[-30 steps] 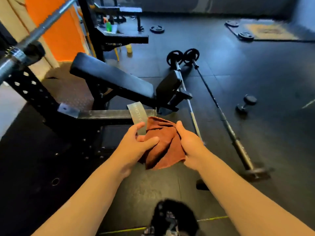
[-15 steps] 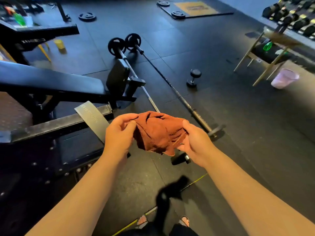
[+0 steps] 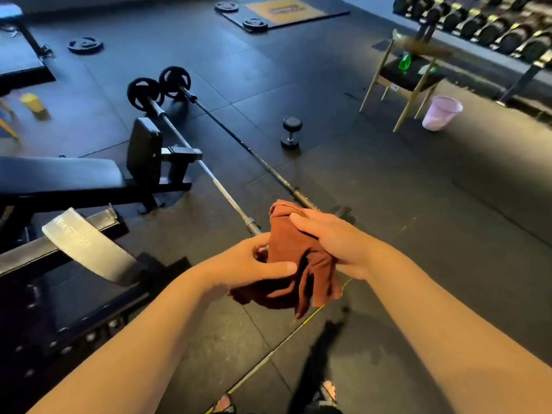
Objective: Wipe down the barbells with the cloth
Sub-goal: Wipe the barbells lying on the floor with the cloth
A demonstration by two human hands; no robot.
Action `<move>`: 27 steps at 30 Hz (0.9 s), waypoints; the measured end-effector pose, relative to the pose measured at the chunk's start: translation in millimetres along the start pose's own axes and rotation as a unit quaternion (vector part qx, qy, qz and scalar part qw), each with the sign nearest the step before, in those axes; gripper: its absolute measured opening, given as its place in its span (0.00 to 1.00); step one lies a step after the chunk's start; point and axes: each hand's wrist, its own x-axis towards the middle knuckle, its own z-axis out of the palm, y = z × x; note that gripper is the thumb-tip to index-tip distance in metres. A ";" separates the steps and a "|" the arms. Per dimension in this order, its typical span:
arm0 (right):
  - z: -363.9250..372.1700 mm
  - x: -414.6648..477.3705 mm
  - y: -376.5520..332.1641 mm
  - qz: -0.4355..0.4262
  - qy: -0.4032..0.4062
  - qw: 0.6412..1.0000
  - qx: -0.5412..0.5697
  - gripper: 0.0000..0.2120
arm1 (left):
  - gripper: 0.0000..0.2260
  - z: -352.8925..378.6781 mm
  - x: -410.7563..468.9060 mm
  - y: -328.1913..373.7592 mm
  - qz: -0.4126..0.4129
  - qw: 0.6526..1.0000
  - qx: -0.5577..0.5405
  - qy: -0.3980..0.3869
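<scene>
Above the barbells (image 3: pixel 222 191), left hand (image 3: pixel 251 264) and right hand (image 3: pixel 334 243) grip the cloth (image 3: pixel 294 246); fold it thick before wiping.

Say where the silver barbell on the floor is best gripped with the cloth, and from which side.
Probably take the silver barbell by its bare shaft near this end, cloth wrapped over it from above. It lies flat on the floor, the bench crowds its left, and the plate fills the far end.
</scene>
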 end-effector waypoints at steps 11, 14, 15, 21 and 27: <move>-170.0 4.6 43.4 0.175 -0.122 0.968 0.133 0.41 | 0.09 98.0 111.6 82.0 0.053 0.934 -0.251 0.250; -195.8 9.2 35.9 0.149 -0.156 0.964 0.155 0.24 | 0.06 103.4 131.9 102.2 0.050 0.914 -0.296 0.273; -204.7 15.3 31.9 0.128 -0.147 0.964 0.184 0.21 | 0.06 103.9 139.3 108.2 0.051 0.912 -0.300 0.277; -252.4 74.5 6.8 -0.036 -0.004 0.962 0.271 0.17 | 0.08 88.3 192.8 137.3 0.077 0.920 -0.252 0.290; -305.8 131.4 -40.4 -0.005 0.049 0.965 0.257 0.22 | 0.08 52.7 264.8 159.2 0.071 0.916 -0.234 0.319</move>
